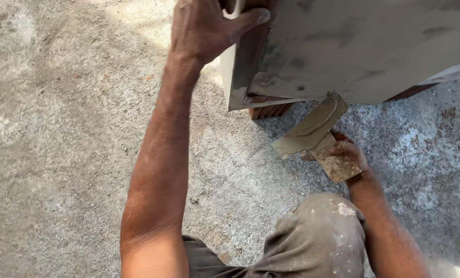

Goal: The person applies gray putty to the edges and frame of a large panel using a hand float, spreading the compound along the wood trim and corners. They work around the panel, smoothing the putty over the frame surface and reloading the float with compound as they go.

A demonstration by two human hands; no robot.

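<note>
Mortar-laden trowel (312,131) clamped in right hand (351,154), slanting up to the slab's (364,46) lower edge; left hand (204,31) grips its top corner.

- The large grey-smeared tile (364,46) runs off the top and right edges; its full size cannot be told.
- The left hand (209,28) is cut by the top edge, fingertips hidden behind the tile.
- The right hand (351,157) sits mostly hidden under the mortar-coated trowel (317,136).
- The brick (271,109) beneath the tile shows only a corner.
</note>
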